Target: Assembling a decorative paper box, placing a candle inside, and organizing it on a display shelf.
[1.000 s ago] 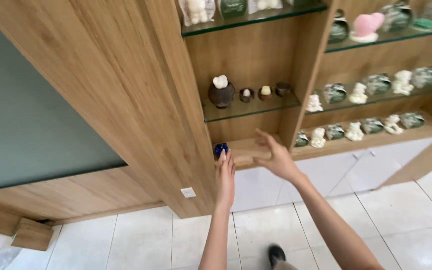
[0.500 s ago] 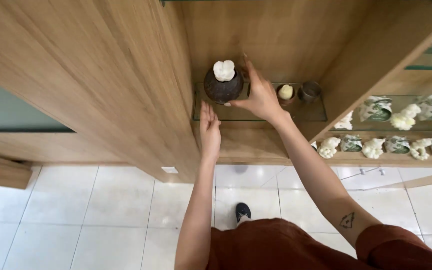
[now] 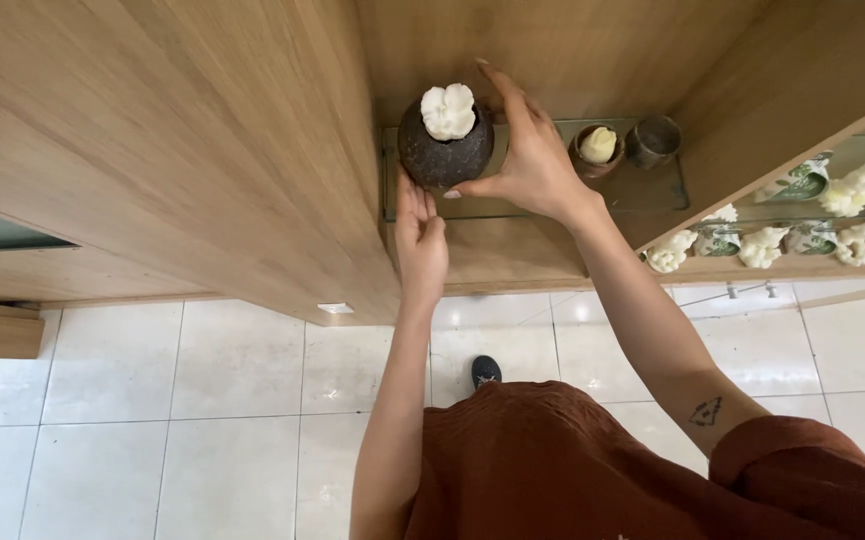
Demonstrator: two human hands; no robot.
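My right hand is wrapped around the right side of a round dark pot, thumb low at its front and fingers spread up behind it, so I am grasping it. My left hand comes up from below with the fingers flat and straight, their tips touching the pot's lower left side; it is not closed on anything, only pressed against the pot. The pot sits at the left end of a glass shelf inside a wooden cabinet, close against the wooden side panel. A white flower-shaped piece sits in the pot's mouth.

Just to the right of my right hand, on the same glass shelf, stands a small brown cup holding a pale yellow lump, and beside that a small grey cup, the two nearly touching. Further right, in the next bay of the cabinet, a row of small green-and-white jars topped with white flower shapes stands on a lower wooden shelf, with more of them on a glass shelf above.

Below me is the white tiled floor, my rust-coloured clothing, and the dark toe of a shoe.
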